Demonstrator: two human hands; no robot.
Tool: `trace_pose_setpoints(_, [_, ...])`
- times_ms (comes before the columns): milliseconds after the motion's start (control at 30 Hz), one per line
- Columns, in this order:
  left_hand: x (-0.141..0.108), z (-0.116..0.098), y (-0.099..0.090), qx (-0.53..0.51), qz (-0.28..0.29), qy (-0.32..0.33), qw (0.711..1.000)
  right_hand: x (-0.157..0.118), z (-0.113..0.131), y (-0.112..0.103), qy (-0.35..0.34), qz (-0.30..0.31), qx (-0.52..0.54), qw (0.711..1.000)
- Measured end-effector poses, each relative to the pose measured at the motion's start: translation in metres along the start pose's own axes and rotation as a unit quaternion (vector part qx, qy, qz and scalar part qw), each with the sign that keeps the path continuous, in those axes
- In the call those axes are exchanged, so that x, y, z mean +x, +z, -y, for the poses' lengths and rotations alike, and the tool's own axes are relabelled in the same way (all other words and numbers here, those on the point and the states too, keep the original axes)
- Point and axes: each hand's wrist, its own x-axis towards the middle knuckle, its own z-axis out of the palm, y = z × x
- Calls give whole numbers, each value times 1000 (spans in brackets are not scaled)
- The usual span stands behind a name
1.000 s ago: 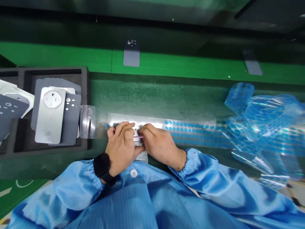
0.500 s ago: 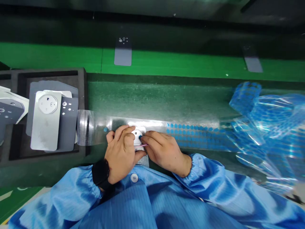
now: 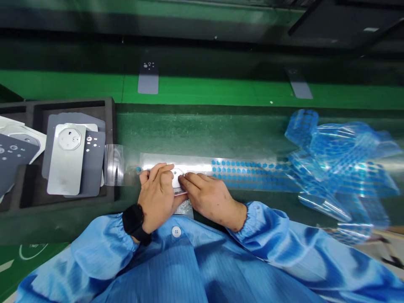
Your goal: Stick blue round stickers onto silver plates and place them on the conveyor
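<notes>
A silver phone back cover (image 3: pixel 177 182) with a pale camera plate is in front of my body, largely hidden by my fingers. My left hand (image 3: pixel 158 191) curls round its left side, fingers bent over the top. From the right, my right hand (image 3: pixel 211 198) has its fingertips pressed together against the camera plate; what they hold, if anything, is hidden. A thin pinkish strip shows along the cover between the hands. Just behind the hands lies a clear film sheet (image 3: pixel 195 164) bearing rows of small blue stickers (image 3: pixel 243 170).
A dark foam tray (image 3: pixel 110 168) on the left holds several grey and silver phone covers (image 3: pixel 66 168). Crumpled blue-dotted film (image 3: pixel 341 147) is heaped on the right. Beyond the bench, grey covers (image 3: pixel 148 82) lie on a green belt (image 3: pixel 205 90).
The blue sticker seen at my right fingertips is now covered by them. My right fingers press closer over the camera plate. The view has shifted slightly; covers on the belt appear further left.
</notes>
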Motion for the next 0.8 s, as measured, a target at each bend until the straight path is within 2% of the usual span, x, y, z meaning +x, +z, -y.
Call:
trace_pose_setpoints(333, [0, 3, 4, 17, -15, 5, 1000, 1, -2, -1, -3, 38, -30, 999])
trace_pose_setpoints(800, [1, 2, 3, 2, -12, -2, 1000, 6, 0, -6, -14, 40, -51, 998])
